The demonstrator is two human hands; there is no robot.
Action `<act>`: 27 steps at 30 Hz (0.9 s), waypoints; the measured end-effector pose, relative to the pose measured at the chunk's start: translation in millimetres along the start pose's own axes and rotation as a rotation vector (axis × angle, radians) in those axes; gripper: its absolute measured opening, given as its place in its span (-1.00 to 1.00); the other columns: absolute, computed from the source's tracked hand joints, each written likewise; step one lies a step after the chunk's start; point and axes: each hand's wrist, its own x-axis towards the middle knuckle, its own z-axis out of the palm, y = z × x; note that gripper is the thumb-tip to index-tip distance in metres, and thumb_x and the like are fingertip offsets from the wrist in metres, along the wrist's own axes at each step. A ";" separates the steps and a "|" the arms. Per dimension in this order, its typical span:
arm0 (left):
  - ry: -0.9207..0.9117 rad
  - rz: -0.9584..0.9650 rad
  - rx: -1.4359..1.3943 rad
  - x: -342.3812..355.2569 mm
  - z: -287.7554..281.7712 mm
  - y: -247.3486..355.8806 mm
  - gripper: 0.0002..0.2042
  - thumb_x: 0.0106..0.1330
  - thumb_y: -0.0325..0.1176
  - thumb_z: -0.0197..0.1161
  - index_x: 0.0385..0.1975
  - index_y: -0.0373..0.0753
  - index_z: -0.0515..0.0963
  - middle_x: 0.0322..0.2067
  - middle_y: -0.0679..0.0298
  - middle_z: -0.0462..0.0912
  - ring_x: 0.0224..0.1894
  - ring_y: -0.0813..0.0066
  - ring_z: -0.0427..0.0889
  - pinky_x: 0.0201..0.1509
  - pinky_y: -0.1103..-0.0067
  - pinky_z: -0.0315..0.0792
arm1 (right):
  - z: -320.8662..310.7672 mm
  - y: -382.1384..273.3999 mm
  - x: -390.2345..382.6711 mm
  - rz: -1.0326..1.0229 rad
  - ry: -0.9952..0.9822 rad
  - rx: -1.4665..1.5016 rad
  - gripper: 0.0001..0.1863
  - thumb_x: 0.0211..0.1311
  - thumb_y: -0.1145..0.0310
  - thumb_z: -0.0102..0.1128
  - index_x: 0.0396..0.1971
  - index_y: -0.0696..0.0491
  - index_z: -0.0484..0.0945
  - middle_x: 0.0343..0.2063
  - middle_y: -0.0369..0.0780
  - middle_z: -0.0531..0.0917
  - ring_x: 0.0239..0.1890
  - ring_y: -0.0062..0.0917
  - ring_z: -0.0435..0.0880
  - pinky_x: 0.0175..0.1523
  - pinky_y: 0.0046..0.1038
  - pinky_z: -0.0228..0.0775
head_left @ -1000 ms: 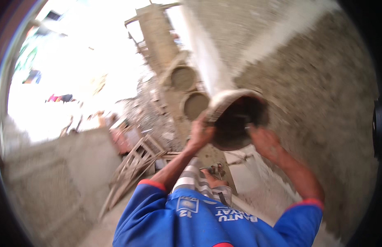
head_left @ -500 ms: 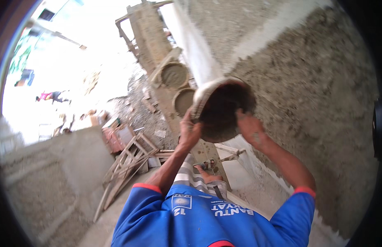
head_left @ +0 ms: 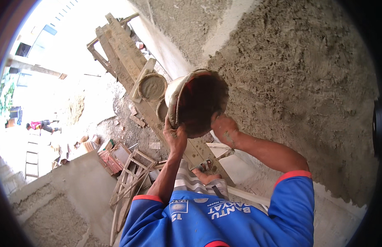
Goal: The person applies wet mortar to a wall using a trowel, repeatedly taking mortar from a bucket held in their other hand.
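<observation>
"So, which step is in hand?"

"From my remote desk I log it as working the inside of a tilted bucket (head_left: 198,101); judgement only."

"Hands?"

"Left hand (head_left: 175,138) curled around the near left rim. Right hand (head_left: 224,129) bunched at the lower right rim; whether it grips anything inside, I cannot tell."

"Bucket position?"

"Raised beside the rough wall (head_left: 290,82), mouth toward me, partly hiding a tub (head_left: 160,110)."

"Next move?"

"Calls for a firm left grip, I think."

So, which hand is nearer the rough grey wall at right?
Right. The right hand is toward the wall; the left hand is farther, at the left of the round mortar-smeared bucket.
</observation>
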 end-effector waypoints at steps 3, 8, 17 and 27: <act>0.000 0.013 0.006 -5.8 -1.0 -10.3 -0.55 0.09 -0.65 0.03 0.06 -0.34 0.42 -0.33 0.28 0.57 -0.29 0.64 0.47 -0.21 0.65 0.39 | -16.1 -2.9 -6.2 -0.142 -0.159 0.136 -0.57 0.08 0.48 0.02 -0.04 0.40 0.38 -0.37 0.03 0.63 -0.34 -0.26 0.70 -0.39 -0.36 0.58; -0.078 -0.058 0.190 -18.5 -6.8 -12.4 -0.47 0.21 -0.62 0.08 0.24 -0.27 0.28 0.00 0.11 0.56 0.02 0.50 0.51 0.05 0.57 0.37 | -62.5 25.1 3.2 -0.027 -0.186 0.275 -0.69 0.12 0.45 0.01 -0.15 0.27 0.47 -0.34 0.01 0.63 -0.28 -0.23 0.69 -0.37 -0.27 0.56; -0.050 0.084 0.065 -14.4 16.0 3.8 -0.44 0.20 -0.67 0.03 0.26 -0.27 0.25 -0.02 0.12 0.57 0.00 0.51 0.51 0.04 0.60 0.38 | -58.1 -3.5 27.8 0.042 -0.161 -0.428 -0.82 0.11 0.33 0.13 -0.33 0.00 0.66 -0.28 -0.17 0.62 -0.15 -0.31 0.58 -0.28 -0.17 0.48; -0.088 -0.013 0.101 -15.0 15.6 25.4 -0.41 0.11 -0.69 -0.03 0.25 -0.32 0.25 0.10 0.01 0.48 0.19 0.37 0.39 0.21 0.51 0.28 | -48.9 28.9 6.8 -0.061 -0.217 0.139 -0.83 0.06 0.40 0.12 -0.40 0.10 0.66 -0.44 -0.07 0.68 -0.30 -0.26 0.70 -0.25 -0.26 0.57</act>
